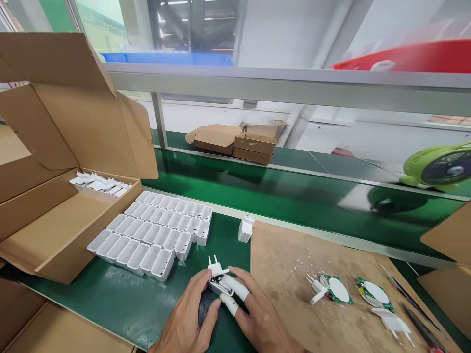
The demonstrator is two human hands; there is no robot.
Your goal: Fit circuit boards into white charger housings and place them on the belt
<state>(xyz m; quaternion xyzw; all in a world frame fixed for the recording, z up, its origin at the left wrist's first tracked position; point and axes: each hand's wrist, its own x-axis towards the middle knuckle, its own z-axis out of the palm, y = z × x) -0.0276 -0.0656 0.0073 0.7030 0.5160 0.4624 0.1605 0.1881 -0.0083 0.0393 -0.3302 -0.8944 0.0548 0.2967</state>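
Both my hands meet at the bottom centre over the green mat. My left hand point(189, 314) and my right hand point(252, 311) together grip a white charger plug point(218, 277) with two prongs pointing up and its inner parts showing. White finger cots cover two fingers of my right hand. Rows of empty white charger shells point(154, 233) stand just left of my hands.
An open cardboard box point(55, 196) with more white parts sits at left. A single white shell point(246, 228) stands by a brown board point(294, 274) holding circuit boards point(340, 290), plug pieces and tweezers point(405, 296). Behind run a green conveyor point(294, 196), small boxes point(253, 142) and a green fan point(439, 166).
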